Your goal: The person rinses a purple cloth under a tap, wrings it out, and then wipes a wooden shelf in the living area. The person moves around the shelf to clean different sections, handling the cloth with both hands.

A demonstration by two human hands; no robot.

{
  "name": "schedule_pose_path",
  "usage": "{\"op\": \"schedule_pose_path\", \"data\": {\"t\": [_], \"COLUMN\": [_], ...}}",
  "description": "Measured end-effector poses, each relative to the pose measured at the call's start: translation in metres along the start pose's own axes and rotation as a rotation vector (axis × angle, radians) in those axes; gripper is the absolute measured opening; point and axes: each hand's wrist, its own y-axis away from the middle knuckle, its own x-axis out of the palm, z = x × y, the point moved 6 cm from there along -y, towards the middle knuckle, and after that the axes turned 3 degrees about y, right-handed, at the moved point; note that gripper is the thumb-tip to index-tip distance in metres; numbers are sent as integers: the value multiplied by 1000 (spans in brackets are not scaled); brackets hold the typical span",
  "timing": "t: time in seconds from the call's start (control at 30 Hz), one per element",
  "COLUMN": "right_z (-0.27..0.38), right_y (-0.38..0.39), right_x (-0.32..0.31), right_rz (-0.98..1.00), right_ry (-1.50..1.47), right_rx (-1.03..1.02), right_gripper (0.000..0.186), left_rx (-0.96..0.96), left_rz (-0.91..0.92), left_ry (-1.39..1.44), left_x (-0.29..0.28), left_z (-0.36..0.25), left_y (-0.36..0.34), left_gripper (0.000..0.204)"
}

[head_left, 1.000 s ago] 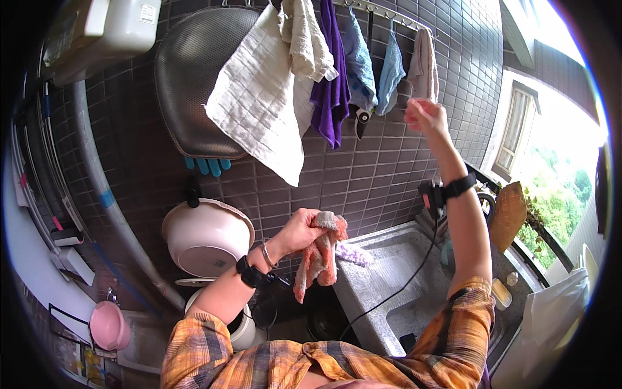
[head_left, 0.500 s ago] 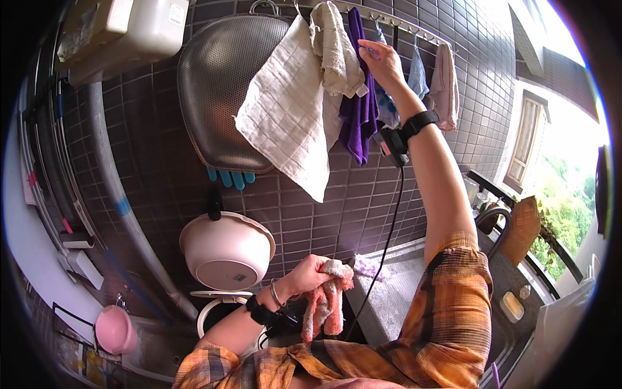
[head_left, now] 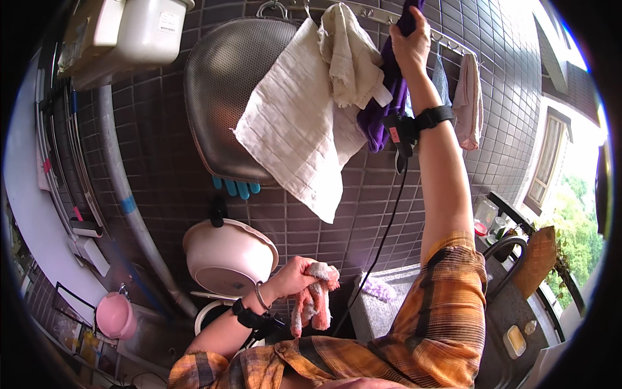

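Observation:
High up at the hook rail, my right hand (head_left: 412,47) is closed on a purple cloth (head_left: 377,120), lifting its upper part. Below, my left hand (head_left: 300,274) grips a bunched pink and grey fluffy cloth (head_left: 313,301) that dangles from its fingers. Beside my right hand hang white cloths (head_left: 291,129), a light blue cloth (head_left: 440,87) and a pale cloth (head_left: 468,104) on the rail (head_left: 447,40). Behind the white cloths hangs a perforated metal tray (head_left: 223,97), with blue finger-like shapes (head_left: 230,187) showing below it.
A cream basin (head_left: 230,253) hangs on the tiled wall. A stone sink (head_left: 405,275) with a purple fluffy item (head_left: 378,290) and a curved tap (head_left: 508,242) is at right, beside a window. A pink basin (head_left: 113,314), grey pipe (head_left: 126,201) and white containers (head_left: 146,35) are at left.
My right hand has risen to the hook rail and taken hold of the purple cloth, pulling it upward. My left hand has moved down in view, still holding the pink cloth.

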Motion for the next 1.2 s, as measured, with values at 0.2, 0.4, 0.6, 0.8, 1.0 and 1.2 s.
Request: {"op": "schedule_pose_path", "data": {"t": [0.2,0.4,0.6,0.8,1.0,1.2], "right_z": [-24,-29,-13,-14,18,83], "right_y": [24,76,109,150,188,243], "right_x": [-49,-71,-128,-151,-157,-127], "right_rz": [126,552,809,1024,1207,1222], "right_ry": [-162,-347,197,105,-89,-644], "right_rx": [267,399,78,307,588,705], "right_gripper": [34,37,40,36,20,19], "left_rx": [18,-77,-46,-120,-63,-332], "left_rz": [-23,-26,56,120,38,163], "left_ry": [95,27,101,267,145,283], "left_x": [3,17,37,46,42,77], "left_z": [7,43,61,59,55,43], "left_y": [-15,-31,-44,-46,-53,-50], "left_gripper": [17,30,49,43,44,70]}}
